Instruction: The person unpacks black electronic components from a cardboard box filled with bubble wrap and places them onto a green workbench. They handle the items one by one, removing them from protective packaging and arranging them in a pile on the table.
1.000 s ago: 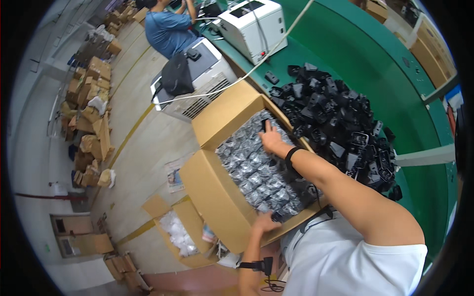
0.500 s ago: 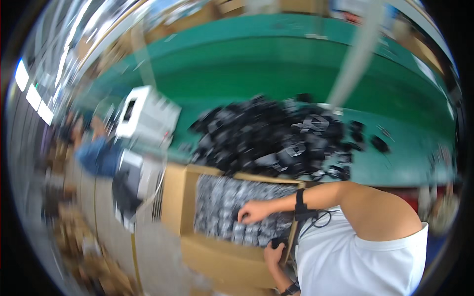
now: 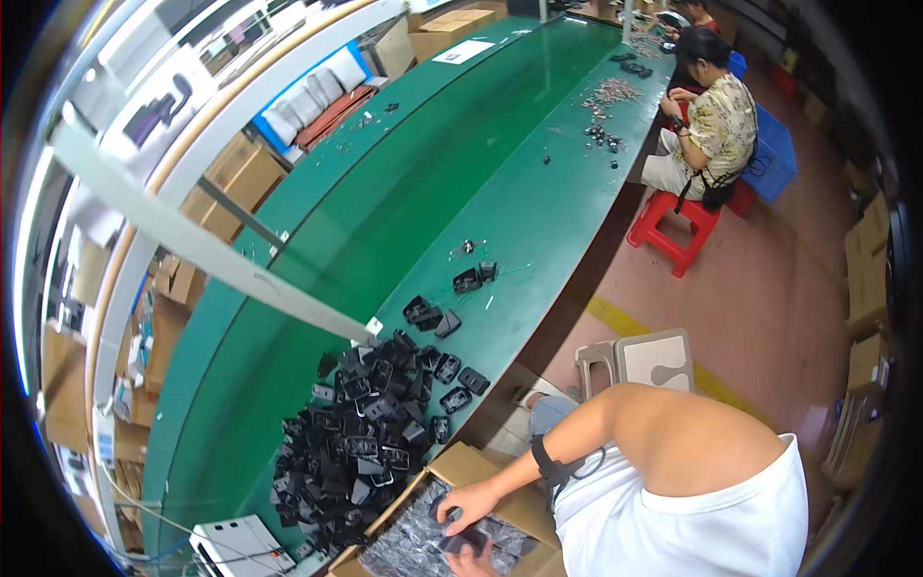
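Observation:
My right hand (image 3: 467, 505) reaches over the open cardboard box (image 3: 460, 465), its fingers curled round a small black plastic part partly hidden by them. Just below it, my left hand (image 3: 473, 561) grips a black plastic casing (image 3: 463, 540), cut off partly by the lower edge. Under both hands, the box holds clear-wrapped pieces (image 3: 409, 539) packed closely. Beside the box, on the green workbench (image 3: 519, 240), lies a large heap of black plastic casings (image 3: 361, 433).
A white boxy device (image 3: 238, 546) stands by the heap. Several loose casings (image 3: 466, 281) lie farther along the bench. A seated co-worker (image 3: 716, 125) on a red stool (image 3: 673, 231) handles small parts. A beige stool (image 3: 654, 361) stands near my arm; a slanted white post (image 3: 212, 240) crosses the bench.
The view has swung right along the bench, bringing the co-worker and stools into sight. My hands have come together over the box; earlier the left was at its edge with a black part.

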The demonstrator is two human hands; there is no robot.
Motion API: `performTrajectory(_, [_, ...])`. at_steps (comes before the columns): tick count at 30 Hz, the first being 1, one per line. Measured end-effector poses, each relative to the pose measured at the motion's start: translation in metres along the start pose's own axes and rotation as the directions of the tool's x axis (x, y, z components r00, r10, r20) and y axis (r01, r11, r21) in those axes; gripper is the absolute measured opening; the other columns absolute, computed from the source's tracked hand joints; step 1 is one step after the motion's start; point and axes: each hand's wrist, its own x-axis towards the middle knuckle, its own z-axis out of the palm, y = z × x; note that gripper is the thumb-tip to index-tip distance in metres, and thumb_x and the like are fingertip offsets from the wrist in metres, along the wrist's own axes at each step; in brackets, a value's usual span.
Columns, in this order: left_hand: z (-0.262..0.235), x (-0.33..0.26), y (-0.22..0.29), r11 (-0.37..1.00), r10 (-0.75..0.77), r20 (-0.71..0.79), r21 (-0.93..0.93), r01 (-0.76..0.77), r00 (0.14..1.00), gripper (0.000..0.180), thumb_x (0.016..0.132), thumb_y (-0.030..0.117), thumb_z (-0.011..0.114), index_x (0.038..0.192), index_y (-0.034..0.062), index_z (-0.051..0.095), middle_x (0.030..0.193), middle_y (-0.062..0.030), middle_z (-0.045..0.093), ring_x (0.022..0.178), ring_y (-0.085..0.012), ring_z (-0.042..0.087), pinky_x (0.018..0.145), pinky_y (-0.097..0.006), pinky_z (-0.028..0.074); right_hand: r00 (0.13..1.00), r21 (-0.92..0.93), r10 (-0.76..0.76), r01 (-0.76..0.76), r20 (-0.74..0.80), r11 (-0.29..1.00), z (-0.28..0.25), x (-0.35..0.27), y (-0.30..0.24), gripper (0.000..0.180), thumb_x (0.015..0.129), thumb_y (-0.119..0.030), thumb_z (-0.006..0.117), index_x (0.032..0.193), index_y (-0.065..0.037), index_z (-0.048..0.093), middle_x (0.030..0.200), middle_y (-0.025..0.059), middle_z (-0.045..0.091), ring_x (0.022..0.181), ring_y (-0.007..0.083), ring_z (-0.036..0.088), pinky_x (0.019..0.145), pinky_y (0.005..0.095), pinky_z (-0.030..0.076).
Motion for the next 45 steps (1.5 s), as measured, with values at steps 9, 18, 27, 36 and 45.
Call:
performTrajectory(9, [0.184, 0.061, 0.064, 0.955, 0.293, 0.266, -0.134, -0.266, 0.918, 0.055, 0.093, 0.016, 0.057, 0.138, 0.0111, 0.026, 0.138, -0.0169, 0.039, 0.119, -0.0333, 0.050, 0.082, -0.046, 0.056, 0.855, 0.200, -0.024, 0.149, -0.518, 0.968, -0.112, -0.007, -0.015, 0.051, 0.087, -0.048, 0.064, 0.116, -0.007, 0.062, 0.117, 0.0111, 0.062, 0.112, 0.0232, 0.057, 0.097, 0.0334, 0.043])
performTrajectory(18, [0.321, 0.119, 0.072, 0.895, 0.046, 0.595, 0.333, -0.298, 0.802, 0.075, 0.091, 0.028, 0.065, 0.146, 0.0021, 0.021, 0.128, -0.0163, 0.051, 0.104, -0.0227, 0.060, 0.075, -0.031, 0.055, 0.721, 0.325, 0.172, 0.077, -0.671, 0.943, -0.268, -0.081, 0.019, 0.031, 0.087, -0.031, 0.069, 0.102, -0.005, 0.068, 0.101, 0.0043, 0.067, 0.097, 0.0120, 0.058, 0.087, 0.0290, 0.047])
performTrajectory(27, [0.312, 0.132, 0.054, 0.988, -0.015, 0.469, 0.142, -0.058, 0.883, 0.079, 0.091, 0.022, 0.062, 0.147, -0.0017, 0.012, 0.129, -0.0230, 0.052, 0.108, -0.0294, 0.061, 0.085, -0.036, 0.052, 0.822, -0.376, -0.056, -0.198, -0.567, 0.905, -0.313, -0.059, 0.023, 0.039, 0.077, -0.038, 0.072, 0.109, -0.016, 0.063, 0.111, 0.0171, 0.056, 0.100, 0.0354, 0.054, 0.088, 0.0410, 0.046])
performTrajectory(36, [0.325, 0.131, 0.034, 0.998, -0.014, 0.428, 0.066, -0.016, 0.904, 0.066, 0.092, 0.016, 0.057, 0.147, 0.0019, 0.023, 0.135, -0.0197, 0.049, 0.115, -0.0288, 0.057, 0.096, -0.037, 0.046, 0.890, -0.784, -0.354, -0.005, -0.287, 0.621, -0.328, -0.068, 0.052, 0.050, 0.077, -0.028, 0.072, 0.122, -0.017, 0.057, 0.142, 0.0168, 0.035, 0.122, 0.0411, 0.041, 0.101, 0.0480, 0.041])
performTrajectory(45, [0.193, 0.053, -0.002, 0.949, 0.311, 0.145, 0.016, -0.316, 0.940, 0.030, 0.095, 0.017, 0.058, 0.120, 0.0011, 0.056, 0.114, -0.0108, 0.064, 0.098, -0.0168, 0.063, 0.082, -0.027, 0.047, 0.821, -0.816, -0.458, -0.014, -0.339, 0.579, -0.318, -0.076, 0.048, 0.051, 0.075, -0.019, 0.073, 0.122, -0.010, 0.052, 0.136, 0.0158, 0.042, 0.121, 0.0391, 0.042, 0.102, 0.0473, 0.038])
